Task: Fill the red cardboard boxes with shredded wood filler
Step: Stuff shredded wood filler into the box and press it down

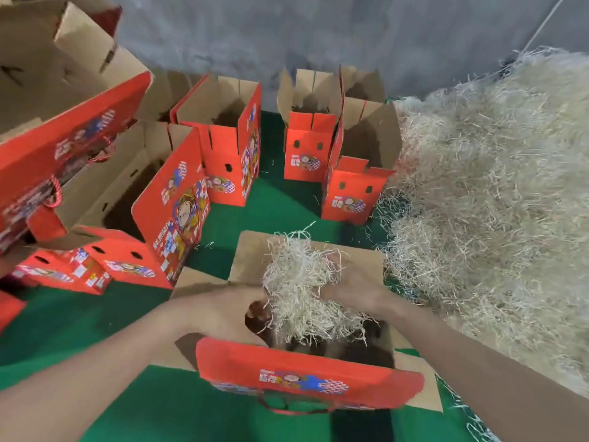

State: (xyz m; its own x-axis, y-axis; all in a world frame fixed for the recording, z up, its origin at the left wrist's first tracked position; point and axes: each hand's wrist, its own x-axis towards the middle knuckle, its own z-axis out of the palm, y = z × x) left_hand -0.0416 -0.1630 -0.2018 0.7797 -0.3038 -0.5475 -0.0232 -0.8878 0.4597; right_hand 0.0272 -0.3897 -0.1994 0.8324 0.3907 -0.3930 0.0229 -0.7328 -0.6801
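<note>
Item: open red box (306, 378) at 6 o'clock, filling seemingly just begun, left hand (229, 311) and right hand (347, 290) both grasping a wad of shredded wood filler (298, 282) at its mouth; other red boxes (223, 161), 9 to 1 o'clock, apparently unfilled; filler heap (494, 202) at 3 o'clock.

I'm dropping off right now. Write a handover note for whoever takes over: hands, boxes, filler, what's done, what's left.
Hands: left hand and right hand both grip one wad of filler, partly lowered into the nearest box.
Supply: filler pile on the right.
Done: no box looks full.
Left: press this wad in and top up, then fill the open boxes behind; no filler shows in them.
</note>
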